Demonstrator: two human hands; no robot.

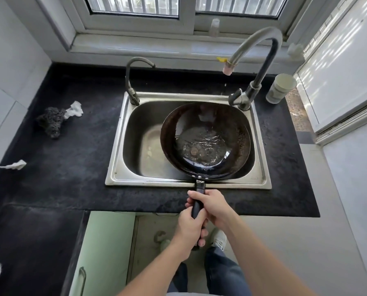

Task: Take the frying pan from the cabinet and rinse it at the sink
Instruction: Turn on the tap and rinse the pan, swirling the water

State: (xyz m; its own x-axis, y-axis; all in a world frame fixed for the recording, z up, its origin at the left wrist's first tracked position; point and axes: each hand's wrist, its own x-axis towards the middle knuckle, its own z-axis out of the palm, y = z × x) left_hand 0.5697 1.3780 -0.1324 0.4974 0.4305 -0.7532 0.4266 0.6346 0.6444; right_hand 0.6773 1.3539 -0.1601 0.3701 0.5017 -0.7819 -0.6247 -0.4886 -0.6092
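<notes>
From the head view, the dark round steel frying pan is already out of the cabinet and sits over the right side of the stainless steel sink, below the curved grey tap. Rippling water pools in its bottom, and only drops show under the spout. The left hand and right hand both wrap the black handle. I'd say the rinsing is underway, with the swirl and pour-out left.
</notes>
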